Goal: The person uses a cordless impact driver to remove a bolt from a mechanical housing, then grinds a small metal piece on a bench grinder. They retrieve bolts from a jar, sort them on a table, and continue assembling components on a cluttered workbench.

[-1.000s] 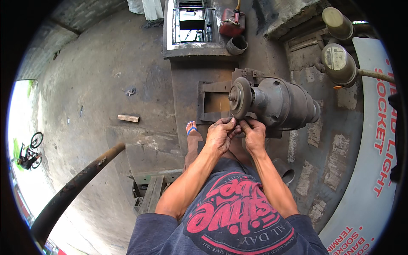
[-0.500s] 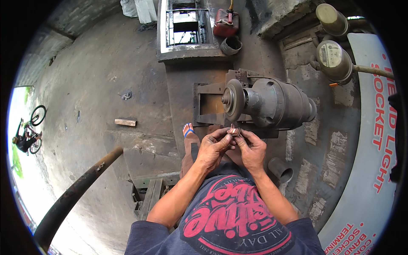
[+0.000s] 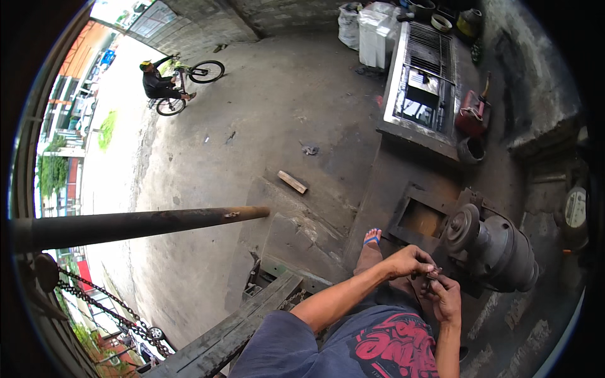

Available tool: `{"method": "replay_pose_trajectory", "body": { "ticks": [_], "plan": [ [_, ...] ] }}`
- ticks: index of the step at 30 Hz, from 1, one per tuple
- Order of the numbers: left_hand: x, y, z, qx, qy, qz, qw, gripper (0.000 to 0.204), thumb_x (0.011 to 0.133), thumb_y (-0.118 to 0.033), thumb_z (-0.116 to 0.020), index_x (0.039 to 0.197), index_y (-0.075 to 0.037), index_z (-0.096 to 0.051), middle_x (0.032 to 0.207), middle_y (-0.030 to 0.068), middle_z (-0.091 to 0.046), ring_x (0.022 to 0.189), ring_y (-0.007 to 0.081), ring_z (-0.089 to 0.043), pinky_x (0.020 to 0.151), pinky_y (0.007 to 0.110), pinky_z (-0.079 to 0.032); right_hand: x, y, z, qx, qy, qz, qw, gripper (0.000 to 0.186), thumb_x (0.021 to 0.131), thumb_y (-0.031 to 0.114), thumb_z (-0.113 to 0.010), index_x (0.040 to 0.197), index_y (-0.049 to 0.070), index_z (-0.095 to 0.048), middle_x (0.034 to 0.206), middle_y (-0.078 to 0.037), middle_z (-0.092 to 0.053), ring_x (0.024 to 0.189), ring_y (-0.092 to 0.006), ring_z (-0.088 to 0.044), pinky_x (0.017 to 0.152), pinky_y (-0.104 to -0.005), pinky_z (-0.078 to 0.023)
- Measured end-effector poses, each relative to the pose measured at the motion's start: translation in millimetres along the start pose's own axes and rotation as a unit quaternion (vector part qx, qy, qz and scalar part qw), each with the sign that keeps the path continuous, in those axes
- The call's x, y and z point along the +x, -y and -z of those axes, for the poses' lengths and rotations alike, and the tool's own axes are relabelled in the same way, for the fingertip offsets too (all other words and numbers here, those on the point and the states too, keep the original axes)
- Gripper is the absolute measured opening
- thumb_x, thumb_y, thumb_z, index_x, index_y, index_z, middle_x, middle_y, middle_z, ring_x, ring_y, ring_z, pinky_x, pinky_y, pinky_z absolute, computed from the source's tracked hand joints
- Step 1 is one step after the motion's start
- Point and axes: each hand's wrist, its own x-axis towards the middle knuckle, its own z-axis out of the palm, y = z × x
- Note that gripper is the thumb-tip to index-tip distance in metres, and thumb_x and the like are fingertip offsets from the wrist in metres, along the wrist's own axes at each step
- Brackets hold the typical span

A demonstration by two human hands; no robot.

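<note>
A small copper-coloured metal piece sits between the fingertips of both my hands, in front of my body. My left hand pinches it from the left, thumb and fingers drawn together. From below and to the right, my right hand closes its fingertips on the same piece. Much of the piece is covered by fingers, so its exact kind cannot be made out. Just beyond my hands, to the right, stands a grey motor grinder with a round wheel on its shaft. My hands are apart from the wheel.
Left of me, a thick pole crosses the view above a wooden beam and a chain. A wood block lies on the floor. Farther off are a metal-framed stand, a red jerrycan and a person on a bicycle.
My view has swung to the left, so hands and grinder now appear lower and farther right. Both hands still hold the small metal piece close together.
</note>
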Motion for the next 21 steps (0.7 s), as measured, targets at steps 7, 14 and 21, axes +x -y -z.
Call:
{"method": "replay_pose_trajectory", "body": {
  "ticks": [7, 14, 21],
  "plan": [
    [-7.3, 10.4, -12.4, -0.195, -0.018, -0.002, 0.981, 0.038, 0.106, -0.021, -0.06, 0.137, 0.001, -0.062, 0.13, 0.0088, -0.069, 0.105, 0.0186, -0.071, 0.095, 0.034, -0.059, 24.1, -24.9, 9.9, 0.169, -0.03, 0.029, 0.985, 0.025, 0.102, 0.01, -0.063, 0.125, -0.001, -0.067, 0.109, -0.011, -0.074, 0.093, -0.0206, -0.073, 0.085, -0.0358, -0.06],
    [0.7, 1.0, -37.9, -0.188, -0.165, -0.041, 0.967, 0.032, 0.096, -0.016, -0.076, 0.122, 0.002, -0.072, 0.105, 0.0058, -0.073, 0.086, 0.0109, -0.066, 0.077, 0.024, -0.053, 36.2, -20.1, -6.7, 0.182, -0.074, 0.12, 0.973, 0.022, 0.102, 0.006, -0.064, 0.121, -0.006, -0.068, 0.112, -0.015, -0.073, 0.097, -0.0248, -0.073, 0.09, -0.0385, -0.062],
    [8.2, -4.3, -41.7, -0.232, -0.201, -0.055, 0.95, 0.026, 0.097, -0.013, -0.073, 0.115, 0.005, -0.073, 0.093, 0.0093, -0.073, 0.078, 0.0156, -0.068, 0.073, 0.027, -0.056, 43.3, -16.1, -14.6, 0.113, -0.132, 0.171, 0.97, 0.019, 0.099, 0.0, -0.066, 0.116, -0.006, -0.07, 0.106, -0.014, -0.074, 0.089, -0.0221, -0.072, 0.081, -0.036, -0.062]
  ]
}}
